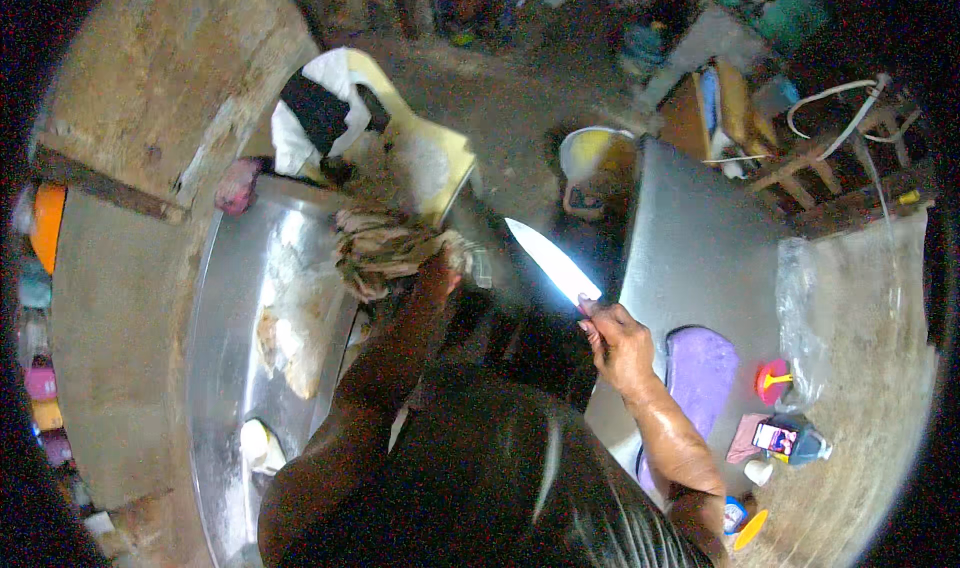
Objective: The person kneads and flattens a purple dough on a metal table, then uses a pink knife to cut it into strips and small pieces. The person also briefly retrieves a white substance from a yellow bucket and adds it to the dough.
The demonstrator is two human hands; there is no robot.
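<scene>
Knife point(548, 258) is gripped in your right hand point(618, 340), blade toward eleven o'clock; your left hand point(438, 276) meets crumpled cloth point(382, 250) toward ten o'clock, grip unclear.

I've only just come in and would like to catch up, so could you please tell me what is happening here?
A person grips a knife in the right hand, its blade pointing forward and leftward. The left hand is at a crumpled brown bundle, perhaps cloth; its grip is unclear. A purple slab lies on the right-hand metal table.
</scene>
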